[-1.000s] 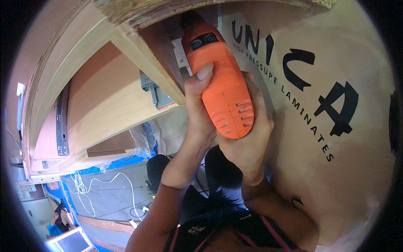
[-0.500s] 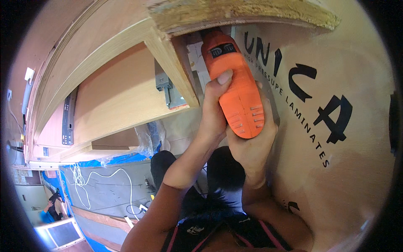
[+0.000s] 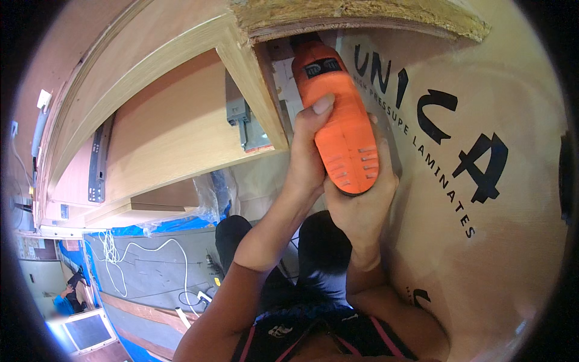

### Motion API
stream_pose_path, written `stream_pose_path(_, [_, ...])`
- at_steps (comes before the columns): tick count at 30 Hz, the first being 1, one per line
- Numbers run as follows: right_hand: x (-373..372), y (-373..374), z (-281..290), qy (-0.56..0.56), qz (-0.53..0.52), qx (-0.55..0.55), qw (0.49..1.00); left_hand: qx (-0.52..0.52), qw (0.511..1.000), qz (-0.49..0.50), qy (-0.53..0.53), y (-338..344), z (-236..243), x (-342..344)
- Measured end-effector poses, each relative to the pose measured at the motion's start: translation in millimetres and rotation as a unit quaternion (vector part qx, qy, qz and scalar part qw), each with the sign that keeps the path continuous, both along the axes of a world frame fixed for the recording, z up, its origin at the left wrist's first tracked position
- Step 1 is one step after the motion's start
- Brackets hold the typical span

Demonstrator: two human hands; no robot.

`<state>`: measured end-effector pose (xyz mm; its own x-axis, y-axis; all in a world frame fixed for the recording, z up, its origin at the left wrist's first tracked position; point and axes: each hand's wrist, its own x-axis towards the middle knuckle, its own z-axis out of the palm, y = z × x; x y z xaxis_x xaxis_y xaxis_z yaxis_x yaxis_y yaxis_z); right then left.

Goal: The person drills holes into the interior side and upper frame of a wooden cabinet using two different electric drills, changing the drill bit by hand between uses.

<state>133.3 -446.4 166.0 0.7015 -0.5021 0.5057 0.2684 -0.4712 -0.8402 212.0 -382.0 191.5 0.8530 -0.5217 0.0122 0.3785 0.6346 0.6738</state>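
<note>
At far left, well apart from me, another person is beyond the cabinet. The cabinet's pale wooden frame curves over an open bay with a dark slide rail on its side. Below it lies a grey floor sheet, crossed by a loosely coiled white cord. Nearer me, a slanted post bounds the bay, with a grey metal fitting just beside its inner edge.

Right of that post is my narrow room, capped by a rough-edged wooden board. My left hand grips the orange power tool, thumb pressed along its upper side; its other fingers are mostly hidden. My right hand is curled around it beneath the rear end; I can't tell how each finger lies. A tan panel with dark lettering stands close on the right, leaving little sideways room.

The tool lies between post and panel, nose under the board, its tip lost in shadow. Its rounded orange housing has a black window near the nose, a centre seam, and slotted vents on both sides of the rear.
</note>
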Motion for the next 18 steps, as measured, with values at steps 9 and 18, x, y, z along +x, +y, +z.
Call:
stream_pose_path(9, [2, 1, -1, 0.006, -0.008, 0.004, 1.0, -0.029, 0.999, -0.024, -0.024, 1, -7, 7])
stream_pose_path(18, [5, -1, -2, -0.009, -0.006, 0.002, 1.0, -0.028, 0.999, -0.02, -0.024, -1, -11, 9])
